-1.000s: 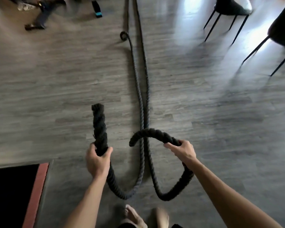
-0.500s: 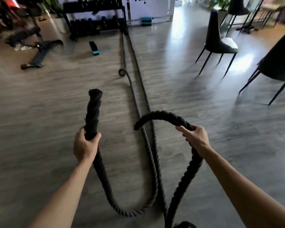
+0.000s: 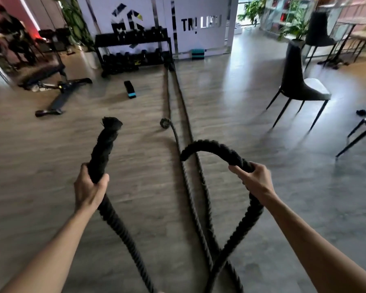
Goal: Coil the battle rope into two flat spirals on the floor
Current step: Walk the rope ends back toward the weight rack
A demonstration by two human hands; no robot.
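The thick black braided battle rope (image 3: 190,197) lay in two long strands on the grey wood-look floor (image 3: 262,187), running from the near centre away to a black dumbbell rack (image 3: 133,53) at the far wall. The left hand (image 3: 89,187) was clenched around one rope end, which stood nearly upright above the fist with its frayed tip (image 3: 111,123) pointing far. The right hand (image 3: 255,178) gripped the other end, fingers (image 3: 238,172) wrapped over it; that end arched up and bent leftward, its tip hanging toward the strands on the floor. Below each fist the rope dropped to the near floor, the right-hand length crossing over the floor strands. No spiral had yet been laid. Judging by this, each hand sat right at its own tip, the rope's long axis stretching straight ahead, so either hand seemed equally placed to set a tip down as a spiral's centre. A black chair (image 3: 300,85) stood far right, well clear.
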